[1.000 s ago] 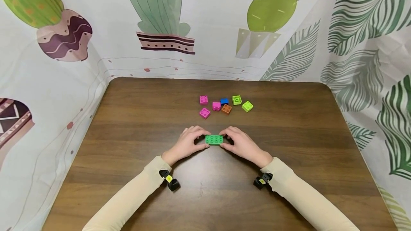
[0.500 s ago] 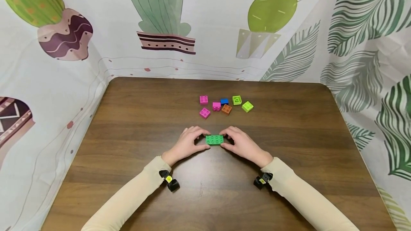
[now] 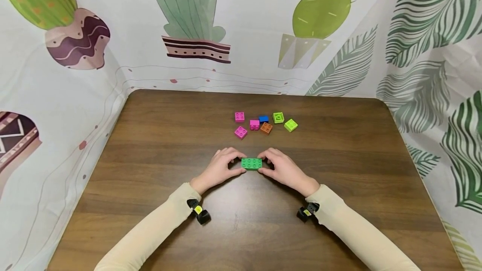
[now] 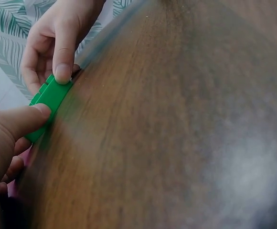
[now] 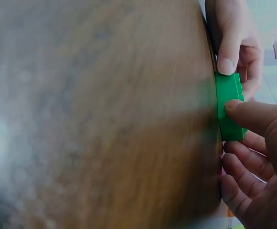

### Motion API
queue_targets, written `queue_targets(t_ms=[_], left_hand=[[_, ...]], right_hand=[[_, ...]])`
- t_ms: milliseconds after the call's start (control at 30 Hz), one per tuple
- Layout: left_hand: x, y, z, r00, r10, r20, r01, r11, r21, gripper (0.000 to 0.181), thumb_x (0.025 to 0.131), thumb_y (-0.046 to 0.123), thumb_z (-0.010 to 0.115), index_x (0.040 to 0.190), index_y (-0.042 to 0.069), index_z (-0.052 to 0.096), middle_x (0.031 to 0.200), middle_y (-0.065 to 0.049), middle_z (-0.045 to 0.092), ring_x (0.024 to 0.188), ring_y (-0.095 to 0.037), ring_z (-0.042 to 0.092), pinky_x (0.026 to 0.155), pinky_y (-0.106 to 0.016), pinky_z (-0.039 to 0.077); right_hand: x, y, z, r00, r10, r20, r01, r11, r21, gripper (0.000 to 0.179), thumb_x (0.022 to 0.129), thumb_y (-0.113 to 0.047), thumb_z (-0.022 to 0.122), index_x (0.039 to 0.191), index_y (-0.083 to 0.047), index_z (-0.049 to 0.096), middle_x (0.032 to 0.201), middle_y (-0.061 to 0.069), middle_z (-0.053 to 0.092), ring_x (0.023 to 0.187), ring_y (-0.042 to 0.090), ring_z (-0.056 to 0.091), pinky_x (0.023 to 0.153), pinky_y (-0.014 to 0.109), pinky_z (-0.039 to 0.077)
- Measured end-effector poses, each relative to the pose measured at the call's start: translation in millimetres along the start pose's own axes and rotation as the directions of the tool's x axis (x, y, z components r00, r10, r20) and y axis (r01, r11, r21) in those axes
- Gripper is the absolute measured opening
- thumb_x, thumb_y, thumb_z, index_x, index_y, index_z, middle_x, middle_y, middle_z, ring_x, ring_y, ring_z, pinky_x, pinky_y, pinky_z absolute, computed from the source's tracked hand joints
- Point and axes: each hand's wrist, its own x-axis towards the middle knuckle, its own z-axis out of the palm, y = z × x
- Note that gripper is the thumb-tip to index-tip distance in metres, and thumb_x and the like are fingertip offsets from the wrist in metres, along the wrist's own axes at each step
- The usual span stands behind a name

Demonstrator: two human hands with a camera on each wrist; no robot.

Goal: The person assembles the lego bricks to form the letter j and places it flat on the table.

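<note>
A green toy building brick, long and studded on top, lies on the table in the head view, studs up. My left hand pinches its left end between thumb and fingers. At the opposite end my right hand pinches it the same way. In the left wrist view both thumbs press the near side of the green brick. The right wrist view likewise has both thumbs on the side of the green brick; the far fingertips are partly hidden behind it.
Beyond the hands lie several small bricks: pink ones, a blue one, an orange-brown one and lime ones. The wooden table meets a white printed cloth at its back edge.
</note>
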Motion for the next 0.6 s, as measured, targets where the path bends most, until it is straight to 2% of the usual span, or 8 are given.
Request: queue_targets(t_ms=[167, 300, 433, 600], left_hand=[[-0.5, -1.9, 1.1, 1.0, 0.0, -0.016, 0.0, 1.0, -0.004, 0.035, 0.09, 0.028, 0.084, 0.122, 0.017, 0.074, 0.112, 0.001, 0.069, 0.098, -0.015, 0.059, 0.084, -0.036, 0.039], [-0.9, -1.1, 1.2, 0.999, 0.012, -0.03, -0.012, 1.0, -0.008, 0.035, 0.089, 0.027, 0.085, 0.121, 0.017, 0.074, 0.111, 0.001, 0.069, 0.097, -0.015, 0.059, 0.085, -0.037, 0.039], [-0.7, -0.4, 1.0, 0.999, 0.021, -0.036, -0.021, 1.0, -0.016, 0.036, 0.088, 0.027, 0.085, 0.121, 0.016, 0.075, 0.111, 0.001, 0.07, 0.096, -0.015, 0.059, 0.086, -0.037, 0.039], [-1.3, -1.4, 1.0, 0.999, 0.018, -0.04, -0.019, 1.0, -0.024, 0.037, 0.087, 0.026, 0.086, 0.121, 0.015, 0.075, 0.111, 0.0, 0.07, 0.095, -0.014, 0.059, 0.086, -0.037, 0.038]], right_hand=[[0.9, 2.6, -4.9, 1.0, -0.015, 0.008, 0.015, 1.0, 0.014, 0.034, 0.093, -0.024, 0.081, 0.122, -0.011, 0.069, 0.114, 0.004, 0.066, 0.097, 0.018, 0.061, 0.085, 0.038, 0.054], [1.4, 10.9, -12.2, 0.999, -0.025, -0.023, 0.026, 0.999, 0.043, 0.035, 0.095, -0.027, 0.079, 0.123, -0.009, 0.069, 0.115, 0.004, 0.068, 0.099, 0.018, 0.062, 0.086, 0.039, 0.055], [3.0, 24.4, -24.2, 0.994, -0.02, -0.108, 0.027, 0.998, 0.062, 0.034, 0.095, -0.025, 0.078, 0.122, -0.006, 0.07, 0.113, 0.005, 0.069, 0.098, 0.021, 0.064, 0.084, 0.04, 0.056], [7.9, 45.0, -43.2, 0.969, 0.02, -0.247, -0.01, 0.999, 0.046, 0.031, 0.095, -0.018, 0.078, 0.121, -0.003, 0.07, 0.111, 0.01, 0.07, 0.094, 0.024, 0.066, 0.08, 0.042, 0.055]])
